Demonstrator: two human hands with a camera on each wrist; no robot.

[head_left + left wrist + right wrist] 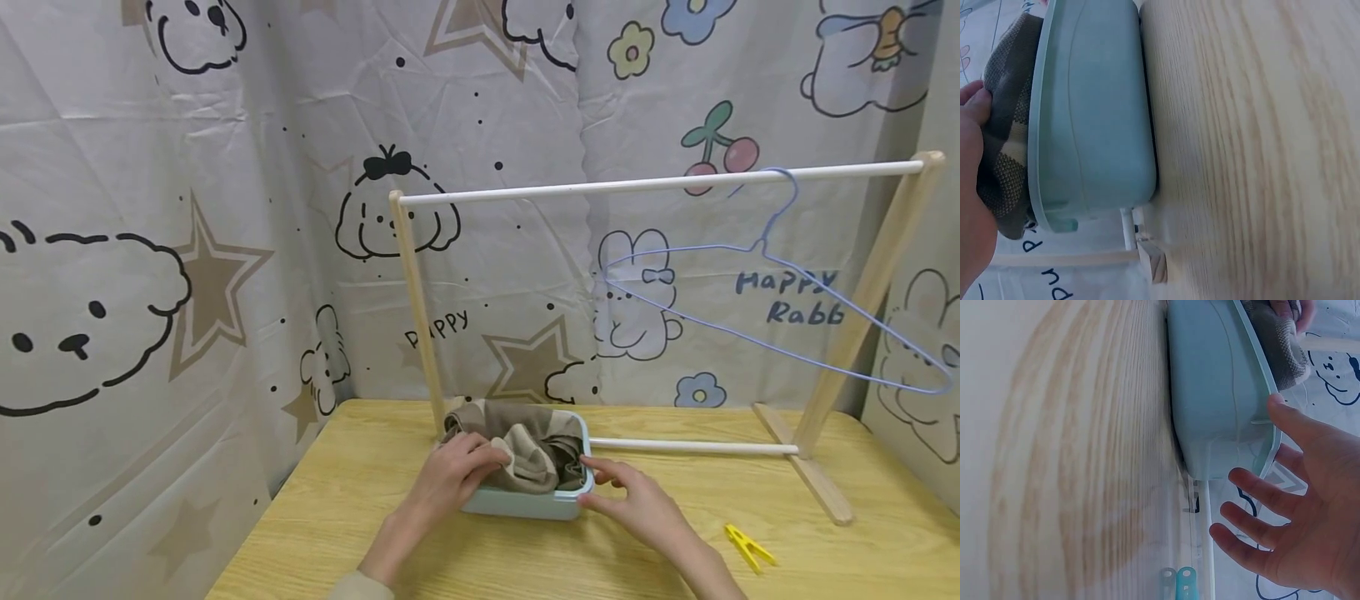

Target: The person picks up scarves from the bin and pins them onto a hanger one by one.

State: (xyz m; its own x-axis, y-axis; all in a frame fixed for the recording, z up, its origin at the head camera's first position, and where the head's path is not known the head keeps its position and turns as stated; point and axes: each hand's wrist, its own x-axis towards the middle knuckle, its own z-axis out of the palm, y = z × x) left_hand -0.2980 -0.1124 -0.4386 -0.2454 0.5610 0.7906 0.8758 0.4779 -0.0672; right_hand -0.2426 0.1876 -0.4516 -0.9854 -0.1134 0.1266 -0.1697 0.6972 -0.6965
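A light blue-green plastic box [521, 505] stands on the table, with a crumpled brown-and-beige checked cloth [527, 458] heaped in it above the rim. My left hand [452, 473] reaches over the box's left side and pinches the cloth between thumb and fingers. In the left wrist view the cloth [1007, 137] bulges over the box's edge by that thumb. At the box's right front corner, my right hand [633, 502] touches the rim with thumb and index finger. Its other fingers are spread and hold nothing, as the right wrist view shows.
Behind the box stands a wooden rack with a white top rail [645, 185] and a white lower bar [693, 447]. A thin blue hanger [690, 323] hangs from the rail at right. On the table's right part lies a yellow clothespin [748, 547]. A patterned curtain [315, 125] encloses the back.
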